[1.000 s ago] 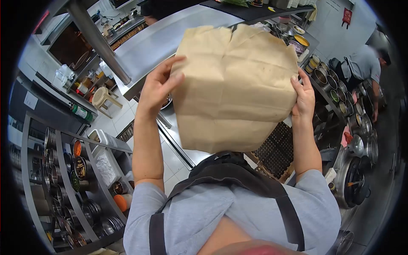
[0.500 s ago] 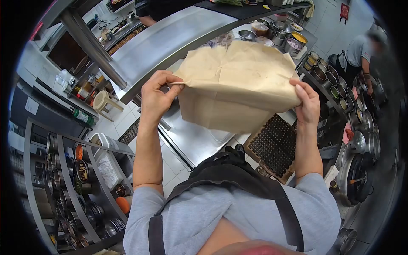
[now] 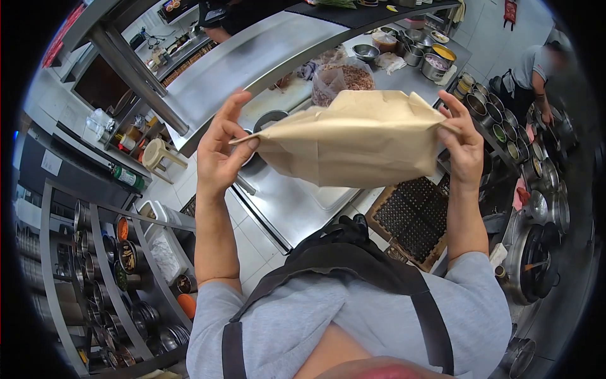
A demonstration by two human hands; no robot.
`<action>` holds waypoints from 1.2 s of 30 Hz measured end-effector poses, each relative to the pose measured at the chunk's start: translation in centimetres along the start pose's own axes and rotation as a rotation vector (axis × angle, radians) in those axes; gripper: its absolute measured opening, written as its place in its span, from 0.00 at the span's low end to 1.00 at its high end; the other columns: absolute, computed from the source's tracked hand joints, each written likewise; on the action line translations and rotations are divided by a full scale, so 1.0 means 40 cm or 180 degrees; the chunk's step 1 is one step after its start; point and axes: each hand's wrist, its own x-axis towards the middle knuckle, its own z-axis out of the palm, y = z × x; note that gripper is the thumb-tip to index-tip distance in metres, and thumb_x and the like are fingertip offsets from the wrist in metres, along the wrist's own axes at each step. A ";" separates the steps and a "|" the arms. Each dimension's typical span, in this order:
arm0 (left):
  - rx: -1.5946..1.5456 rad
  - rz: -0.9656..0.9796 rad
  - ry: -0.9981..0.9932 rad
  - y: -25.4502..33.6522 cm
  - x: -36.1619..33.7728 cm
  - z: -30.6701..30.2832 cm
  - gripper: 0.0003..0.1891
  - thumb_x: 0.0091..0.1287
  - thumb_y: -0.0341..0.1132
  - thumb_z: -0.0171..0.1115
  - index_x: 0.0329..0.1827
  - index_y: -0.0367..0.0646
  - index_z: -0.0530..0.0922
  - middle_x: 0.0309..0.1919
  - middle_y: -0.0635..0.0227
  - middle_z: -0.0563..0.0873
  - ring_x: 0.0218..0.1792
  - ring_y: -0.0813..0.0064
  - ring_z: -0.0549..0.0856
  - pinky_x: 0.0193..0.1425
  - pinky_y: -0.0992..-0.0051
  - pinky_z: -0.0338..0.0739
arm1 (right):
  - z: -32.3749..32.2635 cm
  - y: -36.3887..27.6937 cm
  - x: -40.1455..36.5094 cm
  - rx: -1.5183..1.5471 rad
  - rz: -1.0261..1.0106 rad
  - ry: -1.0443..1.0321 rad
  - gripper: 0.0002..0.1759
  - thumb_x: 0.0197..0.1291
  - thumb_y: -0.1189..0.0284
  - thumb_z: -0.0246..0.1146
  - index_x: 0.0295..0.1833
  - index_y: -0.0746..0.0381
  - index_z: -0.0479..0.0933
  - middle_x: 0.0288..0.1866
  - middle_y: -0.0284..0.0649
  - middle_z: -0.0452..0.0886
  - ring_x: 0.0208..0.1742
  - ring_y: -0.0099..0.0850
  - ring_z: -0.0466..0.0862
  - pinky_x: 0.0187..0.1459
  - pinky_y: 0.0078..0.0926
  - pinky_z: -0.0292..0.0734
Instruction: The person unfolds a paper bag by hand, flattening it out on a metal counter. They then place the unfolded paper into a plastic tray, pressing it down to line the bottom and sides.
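A creased brown paper bag (image 3: 347, 142) is stretched sideways in the air in front of me, above the steel counter. My left hand (image 3: 224, 148) pinches its left corner between thumb and index finger. At the opposite corner, my right hand (image 3: 463, 142) grips the paper with the thumb and fingers, some of them raised. Just beyond the bag, a clear plastic bag of brownish chopped food (image 3: 344, 82) rests on the counter, next to a whitish cutting board (image 3: 287, 95).
A metal bowl (image 3: 365, 52) and several pots stand at the back right. Below the bag is a black rubber mat (image 3: 413, 218). A shelf rack (image 3: 95, 252) with pans is at left, and a large pot (image 3: 536, 265) at right. Another person (image 3: 530, 76) works at the far right.
The bag's upper part has folded down and away, uncovering the plastic bag of food behind it. Both hands have shifted slightly, with some fingers lifting.
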 end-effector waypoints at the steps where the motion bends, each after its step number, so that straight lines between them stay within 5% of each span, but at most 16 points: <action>1: -0.0609 -0.0252 0.0034 0.010 -0.005 0.009 0.10 0.66 0.25 0.69 0.42 0.40 0.73 0.54 0.54 0.84 0.54 0.72 0.82 0.58 0.73 0.78 | 0.017 -0.016 0.007 0.0914 0.0306 0.0252 0.07 0.62 0.79 0.67 0.46 0.66 0.83 0.50 0.43 0.85 0.55 0.36 0.83 0.63 0.30 0.72; 3: -0.0430 -0.0450 0.0285 0.002 -0.023 0.012 0.10 0.68 0.25 0.68 0.43 0.40 0.73 0.52 0.55 0.86 0.51 0.75 0.83 0.56 0.75 0.79 | 0.007 0.022 0.000 0.1918 0.0857 0.0427 0.06 0.71 0.74 0.63 0.49 0.65 0.77 0.43 0.35 0.84 0.45 0.22 0.82 0.50 0.19 0.76; 4: -0.0253 -0.0635 0.0510 -0.004 -0.029 0.016 0.10 0.70 0.26 0.67 0.44 0.40 0.72 0.50 0.55 0.87 0.48 0.77 0.85 0.54 0.77 0.79 | 0.020 0.047 0.005 0.1913 0.0860 0.0423 0.06 0.71 0.74 0.63 0.49 0.65 0.77 0.43 0.35 0.84 0.45 0.22 0.82 0.50 0.19 0.76; 5: -0.0150 -0.0191 0.0636 -0.015 -0.019 0.036 0.08 0.71 0.25 0.66 0.44 0.38 0.73 0.46 0.59 0.89 0.42 0.80 0.86 0.49 0.80 0.81 | 0.036 0.068 0.016 0.1646 0.0867 0.0586 0.06 0.72 0.73 0.63 0.48 0.64 0.77 0.41 0.32 0.84 0.43 0.18 0.81 0.46 0.16 0.74; 8: 0.0319 0.0003 0.0713 -0.035 -0.036 0.044 0.07 0.70 0.23 0.66 0.43 0.36 0.74 0.46 0.59 0.88 0.43 0.80 0.86 0.48 0.80 0.81 | 0.049 0.099 0.037 0.1104 0.0762 0.0726 0.06 0.72 0.73 0.63 0.46 0.64 0.78 0.38 0.28 0.83 0.38 0.13 0.78 0.40 0.13 0.72; 10: -0.0077 -0.0374 0.0547 -0.039 -0.046 0.006 0.08 0.69 0.23 0.67 0.46 0.35 0.75 0.48 0.57 0.88 0.49 0.77 0.85 0.56 0.76 0.79 | 0.032 0.096 0.049 0.1011 0.0835 0.0218 0.05 0.70 0.74 0.65 0.46 0.65 0.79 0.36 0.28 0.83 0.36 0.13 0.78 0.38 0.13 0.72; 13: 0.0508 -0.0671 -0.0529 0.024 0.010 -0.053 0.27 0.61 0.35 0.73 0.62 0.35 0.74 0.56 0.57 0.85 0.57 0.65 0.83 0.65 0.63 0.74 | 0.043 0.053 0.063 0.0852 0.0670 0.0084 0.04 0.68 0.76 0.66 0.45 0.66 0.81 0.34 0.28 0.83 0.33 0.14 0.77 0.36 0.13 0.71; 18: 0.1679 0.0127 -0.2024 0.053 0.151 0.067 0.39 0.56 0.51 0.75 0.68 0.38 0.73 0.56 0.61 0.86 0.55 0.65 0.85 0.60 0.67 0.77 | 0.156 -0.017 0.129 0.0737 -0.0078 -0.0609 0.05 0.63 0.79 0.69 0.44 0.67 0.83 0.33 0.29 0.84 0.35 0.15 0.78 0.36 0.15 0.73; 19: 0.1413 -0.0425 -0.2500 0.046 0.179 0.099 0.36 0.58 0.48 0.76 0.66 0.38 0.77 0.51 0.61 0.89 0.51 0.68 0.87 0.55 0.70 0.78 | 0.171 -0.021 0.141 0.0747 -0.0080 -0.0637 0.05 0.63 0.79 0.69 0.44 0.67 0.83 0.33 0.29 0.84 0.35 0.15 0.78 0.36 0.15 0.73; 20: 0.1421 -0.0426 -0.2481 0.027 0.185 0.110 0.36 0.58 0.48 0.76 0.66 0.38 0.77 0.51 0.61 0.89 0.51 0.68 0.87 0.55 0.70 0.78 | 0.181 -0.023 0.155 0.0701 -0.0216 -0.0776 0.09 0.62 0.78 0.71 0.47 0.67 0.82 0.35 0.31 0.84 0.36 0.16 0.79 0.37 0.16 0.74; 22: 0.0380 -0.1388 -0.2590 -0.019 0.185 0.130 0.30 0.61 0.44 0.75 0.63 0.39 0.80 0.45 0.62 0.91 0.46 0.69 0.88 0.53 0.70 0.80 | 0.178 -0.021 0.167 0.0640 -0.0369 -0.0884 0.14 0.61 0.77 0.72 0.51 0.67 0.82 0.36 0.32 0.85 0.36 0.17 0.81 0.38 0.16 0.76; 25: 0.0438 -0.1508 -0.2154 -0.038 0.162 0.132 0.23 0.63 0.42 0.75 0.58 0.41 0.84 0.42 0.62 0.91 0.42 0.75 0.88 0.50 0.72 0.80 | 0.157 0.007 0.150 0.1791 0.0592 -0.1288 0.35 0.57 0.72 0.77 0.68 0.68 0.71 0.47 0.39 0.86 0.44 0.23 0.85 0.47 0.22 0.80; 29: 0.0628 -0.1825 -0.2094 -0.090 0.129 0.140 0.21 0.64 0.46 0.74 0.53 0.41 0.87 0.36 0.63 0.92 0.37 0.78 0.87 0.44 0.75 0.81 | 0.155 0.042 0.092 0.1046 0.0886 -0.1828 0.24 0.59 0.70 0.75 0.58 0.69 0.80 0.44 0.38 0.88 0.46 0.22 0.85 0.48 0.21 0.80; 31: 0.0769 -0.1916 -0.2234 -0.086 0.126 0.148 0.21 0.65 0.47 0.73 0.52 0.41 0.87 0.35 0.63 0.92 0.36 0.78 0.87 0.43 0.75 0.81 | 0.128 0.069 0.120 0.0834 0.1689 -0.2058 0.18 0.61 0.67 0.73 0.50 0.69 0.84 0.37 0.34 0.88 0.39 0.20 0.84 0.43 0.21 0.80; 34: 0.0983 -0.2062 -0.2398 -0.104 0.117 0.177 0.22 0.67 0.48 0.71 0.51 0.37 0.86 0.35 0.64 0.92 0.35 0.80 0.86 0.41 0.76 0.80 | 0.108 0.076 0.176 -0.0230 0.1615 -0.2326 0.16 0.61 0.69 0.73 0.50 0.68 0.85 0.36 0.34 0.89 0.35 0.19 0.85 0.38 0.22 0.80; 36: 0.0259 -0.2162 -0.1482 -0.162 0.075 0.206 0.23 0.68 0.47 0.70 0.53 0.34 0.84 0.37 0.63 0.91 0.35 0.80 0.87 0.41 0.76 0.80 | 0.110 0.143 0.165 -0.0300 0.1539 -0.2090 0.19 0.61 0.67 0.72 0.54 0.66 0.83 0.41 0.37 0.90 0.40 0.21 0.86 0.37 0.23 0.79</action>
